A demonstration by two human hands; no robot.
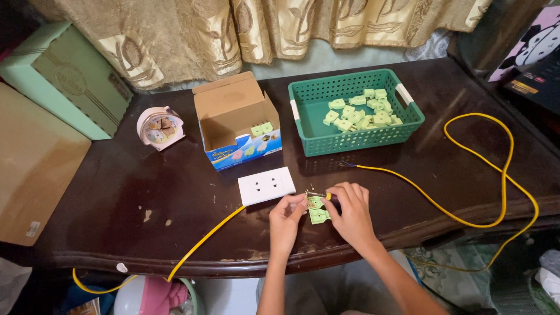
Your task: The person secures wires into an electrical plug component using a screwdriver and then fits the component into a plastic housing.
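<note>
My left hand (286, 217) and my right hand (350, 211) meet near the table's front edge over small pale green plug parts (318, 210). Left fingertips pinch the upper green piece. My right hand grips a small screwdriver (319, 195) with a yellow handle, its metal tip pointing left above the green parts. A second green piece lies just below, between both hands. A white socket plate (266, 185) lies flat just left of the hands, with a yellow cable (204, 240) running from under it.
A green plastic basket (318, 142) at the back holds several more green plug parts. An open cardboard box (233, 116) with a few green parts and a pink clock (159, 128) stand to its left. A long yellow cable (506, 169) loops across the table's right side.
</note>
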